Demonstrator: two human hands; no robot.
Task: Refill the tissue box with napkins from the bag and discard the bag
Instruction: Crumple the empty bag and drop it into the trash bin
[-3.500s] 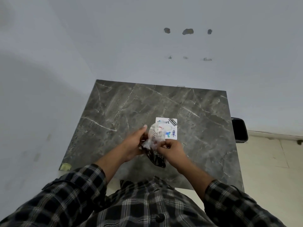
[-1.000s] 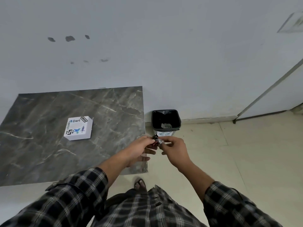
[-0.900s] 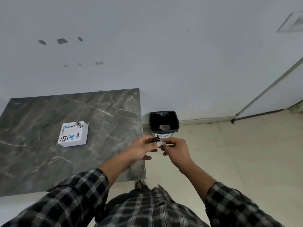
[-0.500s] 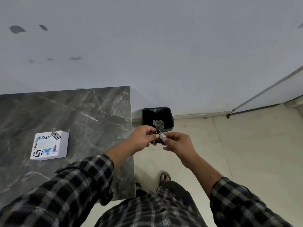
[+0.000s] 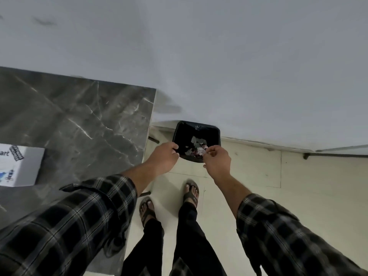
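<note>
The crumpled plastic bag (image 5: 197, 152), clear with red and dark print, hangs over the open mouth of the black bin (image 5: 217, 134) on the floor. My right hand (image 5: 217, 162) pinches it at the fingertips. My left hand (image 5: 164, 157) is loosely curled and holds nothing, its fingers by the bin's near left rim. The white tissue box (image 5: 22, 166) with printed logos sits on the dark marble table (image 5: 83, 120), cut off by the left edge of the view.
The bin has a black liner and stands against the white wall, just right of the table's corner. Scraps of paper lie inside it. My sandalled feet (image 5: 169, 202) stand on the pale tiled floor in front of the bin.
I have turned from the table and stepped up to the bin. My hands moved apart over it; the left hand let go of the bag, which now hangs from the right fingertips.
</note>
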